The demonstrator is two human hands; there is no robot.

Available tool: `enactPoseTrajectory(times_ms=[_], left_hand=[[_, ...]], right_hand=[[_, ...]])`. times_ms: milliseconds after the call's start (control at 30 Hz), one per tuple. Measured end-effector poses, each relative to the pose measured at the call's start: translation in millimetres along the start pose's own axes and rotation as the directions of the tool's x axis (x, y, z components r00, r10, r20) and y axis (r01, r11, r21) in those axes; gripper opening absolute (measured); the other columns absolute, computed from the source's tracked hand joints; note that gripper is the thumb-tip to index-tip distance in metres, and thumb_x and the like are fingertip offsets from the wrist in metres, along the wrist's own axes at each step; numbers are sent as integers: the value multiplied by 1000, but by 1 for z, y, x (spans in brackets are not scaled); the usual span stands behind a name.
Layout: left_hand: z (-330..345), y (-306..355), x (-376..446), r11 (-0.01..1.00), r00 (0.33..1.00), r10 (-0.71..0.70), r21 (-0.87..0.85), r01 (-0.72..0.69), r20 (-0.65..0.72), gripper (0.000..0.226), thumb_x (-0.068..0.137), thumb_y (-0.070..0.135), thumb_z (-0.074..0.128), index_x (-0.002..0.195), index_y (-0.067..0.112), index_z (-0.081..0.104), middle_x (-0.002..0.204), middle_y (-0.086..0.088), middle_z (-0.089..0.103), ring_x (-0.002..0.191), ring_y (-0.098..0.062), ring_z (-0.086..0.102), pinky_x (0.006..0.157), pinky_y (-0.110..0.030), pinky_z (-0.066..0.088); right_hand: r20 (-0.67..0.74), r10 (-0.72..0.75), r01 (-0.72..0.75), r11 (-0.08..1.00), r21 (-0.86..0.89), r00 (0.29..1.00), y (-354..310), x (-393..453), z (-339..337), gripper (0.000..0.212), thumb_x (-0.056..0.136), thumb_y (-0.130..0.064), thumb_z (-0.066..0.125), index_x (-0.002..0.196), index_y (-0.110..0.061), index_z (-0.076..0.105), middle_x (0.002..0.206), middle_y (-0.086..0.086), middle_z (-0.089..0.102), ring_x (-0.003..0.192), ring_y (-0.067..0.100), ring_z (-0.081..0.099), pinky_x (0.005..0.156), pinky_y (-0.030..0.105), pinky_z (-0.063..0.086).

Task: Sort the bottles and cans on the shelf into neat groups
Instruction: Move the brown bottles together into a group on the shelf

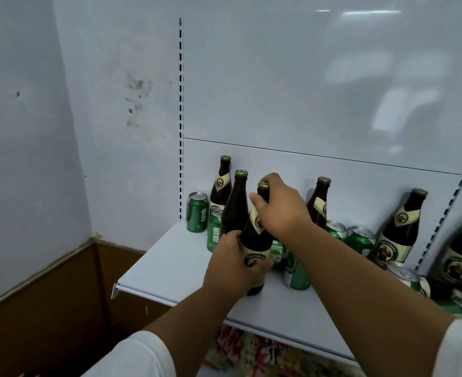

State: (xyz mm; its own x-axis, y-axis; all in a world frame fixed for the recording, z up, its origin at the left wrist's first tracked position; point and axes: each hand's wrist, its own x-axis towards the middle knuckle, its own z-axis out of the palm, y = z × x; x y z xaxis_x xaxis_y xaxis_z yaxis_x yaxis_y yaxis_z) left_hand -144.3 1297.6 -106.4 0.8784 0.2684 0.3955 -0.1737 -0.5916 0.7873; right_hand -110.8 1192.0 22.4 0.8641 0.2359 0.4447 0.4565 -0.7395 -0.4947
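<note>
- Two bare forearms in short white sleeves, reaching up from the lower edge toward the white metal shelf [153, 270]
- Left hand [235, 265] wrapped around the lower body of a dark brown glass bottle with a cream label [257, 240], fingers curled over the label
- Right hand [276, 208] clasped round the neck of that same bottle, just under its gold cap, thumb on the near side
- Held bottle upright, base at the front middle of the shelf, whether touching or just above it cannot be told
- Just right of that bottle, green drink cans [296, 276], one upright, others partly hidden behind the right arm
- Just left and behind, a second brown bottle [236, 202], then two upright green cans [197, 212] near the shelf's back left corner
- Further brown labelled bottles [399, 229] against the back panel, to the right
</note>
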Motion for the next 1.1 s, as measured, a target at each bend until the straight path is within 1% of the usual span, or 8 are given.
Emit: enactPoseTrajectory(times_ms=[167, 333, 467, 633, 800, 900, 1000, 1100], left_hand=[[1, 1, -3, 1000, 995, -3, 18, 5, -103, 69, 54, 65, 67, 113, 30, 55, 102, 12, 62, 95, -10, 62, 80, -37, 57], [-38, -14, 4, 999, 989, 29, 19, -27, -142, 56, 62, 57, 78, 108, 35, 55, 99, 17, 64, 91, -3, 63, 76, -30, 58], [-75, -36, 17, 1000, 988, -7, 19, 10, -155, 54, 68, 37, 87, 107, 39, 50, 89, 26, 56, 80, 8, 58, 69, -17, 53], [-98, -67, 49, 998, 990, -50, 40, 56, -130, 64, 69, 33, 87, 124, 24, 55, 108, 11, 61, 98, -10, 63, 82, -31, 60], [-98, -90, 76, 999, 995, -18, 43, 22, -97, 59, 67, 35, 87, 118, 23, 60, 104, 10, 64, 92, -9, 64, 76, -23, 56], [-93, -97, 86, 999, 998, -13, 41, 16, -59, 59, 67, 41, 84, 117, 24, 59, 106, 7, 64, 95, -11, 65, 79, -29, 58], [-87, -96, 82, 999, 996, -28, 21, 30, -87, 69, 67, 43, 84, 124, 22, 52, 115, 4, 57, 104, -14, 60, 88, -35, 57], [-83, -90, 58, 992, 947, 101, 104, -72, -304, 61, 74, 35, 82, 121, 13, 50, 113, 0, 48, 105, -11, 48, 88, -27, 48]], right_hand=[[-1, -73, 73, 997, -30, 997, -13, -3, -5, 29, 96, -39, 55, 115, -18, 48, 96, 5, 64, 87, 27, 61, 71, 36, 50], [-57, -173, 174, 985, 9, 983, -46, 5, 0, 32, 91, -43, 61, 113, -21, 54, 99, 1, 66, 91, 23, 61, 76, 36, 52], [-39, -232, 231, 972, -38, 972, -77, 26, 27, 35, 88, -43, 65, 109, -16, 58, 105, 5, 60, 93, 25, 57, 71, 30, 40], [38, -199, 202, 970, -138, 979, -103, 54, 63, 30, 95, -37, 58, 105, -9, 58, 97, 5, 48, 82, 21, 47, 69, 29, 33], [74, -112, 126, 965, -228, 991, -113, 75, 82, 25, 95, -33, 58, 86, -12, 48, 77, -1, 40, 76, 21, 45, 63, 30, 34], [44, -83, 92, 961, -260, 996, -112, 82, 79, 24, 96, -29, 56, 80, -12, 49, 71, 0, 47, 77, 25, 52, 55, 30, 31], [-48, -102, 84, 952, -293, 994, -108, 75, 73, 24, 96, -33, 54, 100, -11, 59, 91, 6, 63, 93, 29, 59, 64, 30, 36], [-179, -120, 78, 971, -227, 977, -92, 56, 65, 28, 94, -36, 54, 110, -14, 61, 98, 3, 66, 93, 25, 60, 68, 31, 43]])
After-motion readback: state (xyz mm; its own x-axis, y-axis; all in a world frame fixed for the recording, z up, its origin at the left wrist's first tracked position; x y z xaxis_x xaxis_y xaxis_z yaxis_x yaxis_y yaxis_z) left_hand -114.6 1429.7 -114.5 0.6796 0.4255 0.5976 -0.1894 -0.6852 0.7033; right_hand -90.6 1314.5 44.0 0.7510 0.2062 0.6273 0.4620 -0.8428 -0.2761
